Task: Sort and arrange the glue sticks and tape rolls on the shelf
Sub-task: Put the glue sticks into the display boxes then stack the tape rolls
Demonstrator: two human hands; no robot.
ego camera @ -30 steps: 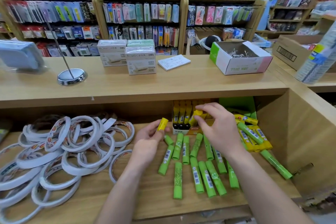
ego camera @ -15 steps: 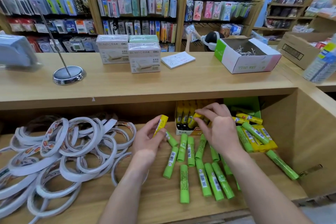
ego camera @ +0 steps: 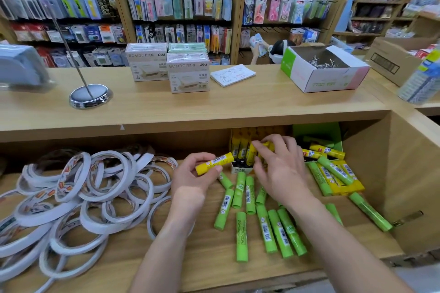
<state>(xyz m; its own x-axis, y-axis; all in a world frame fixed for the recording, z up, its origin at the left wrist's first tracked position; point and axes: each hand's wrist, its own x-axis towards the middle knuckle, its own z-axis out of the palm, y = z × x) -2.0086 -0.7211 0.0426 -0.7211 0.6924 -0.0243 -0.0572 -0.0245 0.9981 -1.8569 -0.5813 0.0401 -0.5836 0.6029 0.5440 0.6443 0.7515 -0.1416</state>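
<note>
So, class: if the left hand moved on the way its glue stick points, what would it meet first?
Probably the small box of yellow sticks: the yellow glue stick in the left hand aims at it, though depth is unclear.

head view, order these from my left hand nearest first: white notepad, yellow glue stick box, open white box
1. yellow glue stick box, just right of the left hand, on the lower shelf
2. white notepad, behind it on the countertop
3. open white box, far right of the countertop
</note>
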